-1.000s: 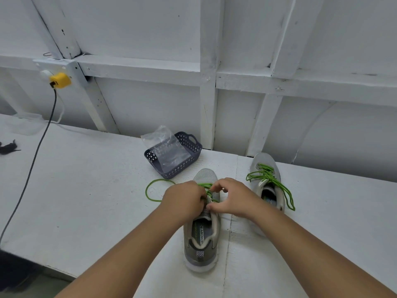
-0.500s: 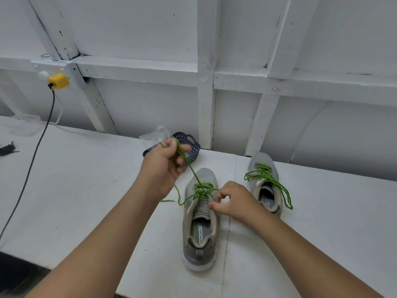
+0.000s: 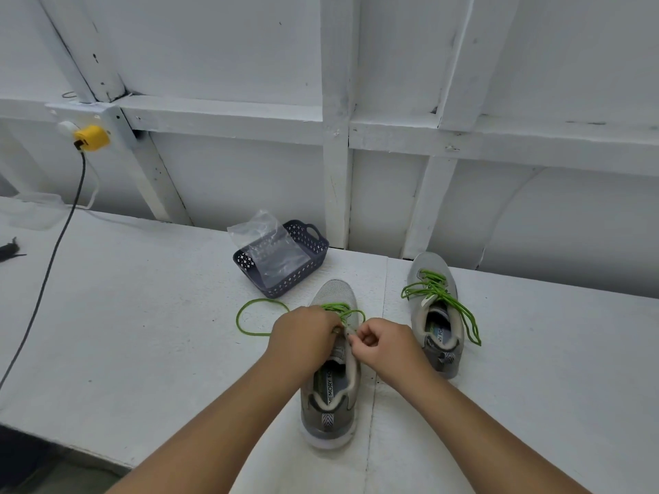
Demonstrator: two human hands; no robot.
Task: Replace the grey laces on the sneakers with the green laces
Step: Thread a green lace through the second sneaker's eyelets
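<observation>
Two grey sneakers stand on the white table. The near sneaker point(image 3: 330, 397) points away from me and carries a green lace point(image 3: 249, 317) in its front eyelets; the lace's slack loops onto the table to the left. My left hand point(image 3: 303, 338) rests over the sneaker's tongue with curled fingers gripping the lace. My right hand point(image 3: 383, 345) pinches the lace tip beside the eyelets on the right side. The far sneaker point(image 3: 437, 315) is fully laced in green, with loose ends hanging off its right side.
A dark perforated basket point(image 3: 313, 256) holding a clear plastic bag stands just behind the near sneaker. A black cable point(image 3: 53, 258) runs from a yellow plug point(image 3: 91, 138) on the wall across the table's left. A dark object point(image 3: 9, 249) lies at the far left edge.
My left hand, raised and pulling the lace up near the basket half a second ago, has come back down onto the sneaker. The slack lace again lies looped on the table.
</observation>
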